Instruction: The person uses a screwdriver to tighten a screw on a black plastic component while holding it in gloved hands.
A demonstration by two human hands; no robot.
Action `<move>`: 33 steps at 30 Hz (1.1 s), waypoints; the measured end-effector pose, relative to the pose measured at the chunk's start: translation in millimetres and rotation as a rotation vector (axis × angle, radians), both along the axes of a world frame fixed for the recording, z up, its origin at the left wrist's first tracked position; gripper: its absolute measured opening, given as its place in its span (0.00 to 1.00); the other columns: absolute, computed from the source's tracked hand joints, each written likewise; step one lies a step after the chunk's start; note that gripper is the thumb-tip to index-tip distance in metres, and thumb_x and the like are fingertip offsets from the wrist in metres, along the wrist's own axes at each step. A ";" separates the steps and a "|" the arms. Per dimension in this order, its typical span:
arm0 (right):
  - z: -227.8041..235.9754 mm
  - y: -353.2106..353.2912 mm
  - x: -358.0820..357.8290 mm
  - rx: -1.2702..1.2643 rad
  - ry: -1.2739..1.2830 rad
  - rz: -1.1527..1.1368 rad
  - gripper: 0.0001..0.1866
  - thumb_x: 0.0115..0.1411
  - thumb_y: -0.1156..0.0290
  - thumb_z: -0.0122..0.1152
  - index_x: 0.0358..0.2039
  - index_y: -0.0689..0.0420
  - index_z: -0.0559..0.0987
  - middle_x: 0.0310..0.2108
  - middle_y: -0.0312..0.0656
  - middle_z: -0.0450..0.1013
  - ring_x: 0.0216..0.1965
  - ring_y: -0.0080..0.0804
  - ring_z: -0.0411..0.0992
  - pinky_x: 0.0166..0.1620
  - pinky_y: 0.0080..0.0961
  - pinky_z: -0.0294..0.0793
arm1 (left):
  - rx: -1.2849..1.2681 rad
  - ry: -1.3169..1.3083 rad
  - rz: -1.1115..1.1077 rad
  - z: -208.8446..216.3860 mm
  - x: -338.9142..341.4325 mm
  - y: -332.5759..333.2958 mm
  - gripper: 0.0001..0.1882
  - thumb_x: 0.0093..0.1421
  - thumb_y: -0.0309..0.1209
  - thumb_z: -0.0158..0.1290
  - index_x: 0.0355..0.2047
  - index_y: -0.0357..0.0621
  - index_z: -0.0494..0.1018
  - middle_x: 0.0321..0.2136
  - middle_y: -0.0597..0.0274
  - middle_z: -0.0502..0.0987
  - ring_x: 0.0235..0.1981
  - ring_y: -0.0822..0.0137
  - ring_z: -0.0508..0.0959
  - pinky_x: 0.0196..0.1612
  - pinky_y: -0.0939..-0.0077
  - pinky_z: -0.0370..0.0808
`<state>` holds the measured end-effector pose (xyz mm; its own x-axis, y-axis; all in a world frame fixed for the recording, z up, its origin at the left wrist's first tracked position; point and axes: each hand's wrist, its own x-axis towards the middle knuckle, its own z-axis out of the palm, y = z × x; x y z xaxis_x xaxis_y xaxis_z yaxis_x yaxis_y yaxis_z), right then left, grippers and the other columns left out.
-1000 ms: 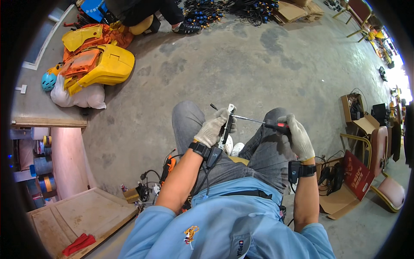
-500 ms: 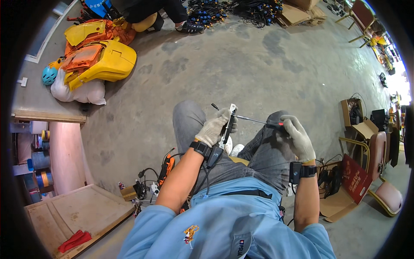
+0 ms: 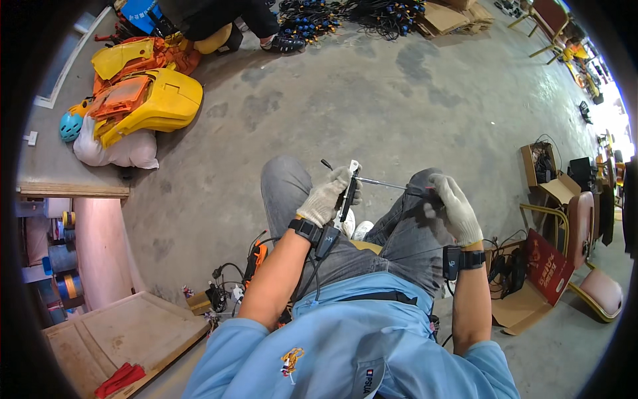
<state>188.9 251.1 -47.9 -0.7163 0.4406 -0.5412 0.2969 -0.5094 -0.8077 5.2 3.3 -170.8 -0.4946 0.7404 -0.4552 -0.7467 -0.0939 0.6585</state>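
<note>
My left hand (image 3: 323, 201), in a pale knit glove, is closed round a narrow black-and-silver bracket-like part (image 3: 349, 189) above my lap. The part stands tilted, its silver end with a hole upward. From my right hand (image 3: 458, 209), also gloved, the steel shaft of a screwdriver (image 3: 382, 183) runs left until its tip meets the side of the part. Fingers of that hand are closed on the dark handle, which shows a bit of red and is partly hidden. A short black stub (image 3: 325, 163) sticks out beyond my left fingers. Black devices are strapped to both wrists.
To my right lie an open cardboard box (image 3: 525, 312) with black cables and a toppled chair (image 3: 581, 233). Yellow and orange plastic shells (image 3: 159, 100) are piled at far left. A wooden board (image 3: 126, 332) is at near left. Another person's leg (image 3: 259, 20) shows at the top.
The whole view has shifted slightly. Both hands keep their grips, and the screwdriver stays against the part with little visible movement.
</note>
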 end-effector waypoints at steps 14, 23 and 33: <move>-15.6 2.1 -4.6 -0.019 0.034 0.051 0.18 0.70 0.73 0.57 0.58 0.65 0.73 0.42 0.40 0.72 0.41 0.27 0.73 0.44 0.25 0.77 | -0.019 -0.023 0.029 -2.0 0.2 -2.7 0.25 0.72 0.46 0.57 0.60 0.43 0.73 0.38 0.57 0.83 0.36 0.64 0.85 0.42 0.66 0.87; -19.1 -9.8 -5.3 0.032 0.162 -0.127 0.16 0.72 0.70 0.58 0.57 0.61 0.76 0.42 0.38 0.74 0.42 0.24 0.73 0.45 0.24 0.78 | -0.025 -0.015 0.043 -6.6 3.1 0.6 0.27 0.71 0.51 0.58 0.59 0.45 0.76 0.37 0.61 0.83 0.35 0.67 0.85 0.42 0.69 0.86; -33.5 13.6 2.1 0.001 -0.015 0.079 0.18 0.71 0.69 0.60 0.59 0.60 0.75 0.47 0.39 0.73 0.44 0.23 0.73 0.48 0.25 0.79 | 0.012 -0.054 0.037 2.1 1.3 1.4 0.24 0.72 0.44 0.59 0.59 0.41 0.74 0.36 0.56 0.83 0.34 0.64 0.85 0.40 0.66 0.87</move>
<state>191.0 264.7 -81.4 -0.7404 0.3837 -0.5519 0.3484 -0.4831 -0.8032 6.6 4.7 -168.6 -0.4965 0.7277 -0.4732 -0.7772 -0.1300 0.6157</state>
